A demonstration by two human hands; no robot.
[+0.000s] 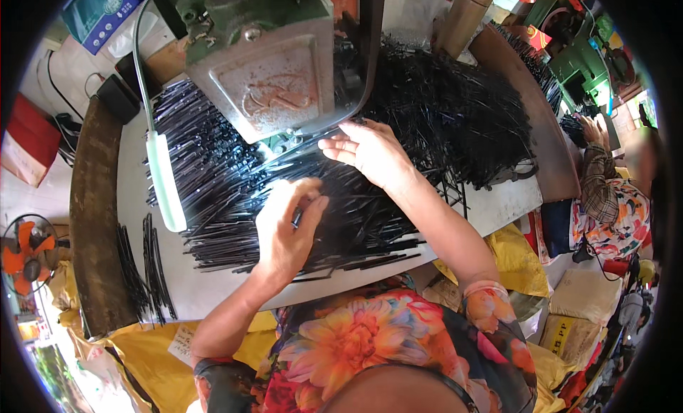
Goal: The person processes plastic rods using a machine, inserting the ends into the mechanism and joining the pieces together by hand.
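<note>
A big heap of thin black strips covers a white table top. My left hand rests on the heap with fingers curled, pinching a few black strips. My right hand lies flat with fingers stretched out, touching strips right under the head of a green and grey machine. A second, taller mound of black strips lies to the right behind my right hand.
A pale green tube lamp hangs over the left of the heap. Two small bundles of strips lie at the table's left edge. A brown curved rim borders it. Another person sits at the right. Yellow sacks lie below.
</note>
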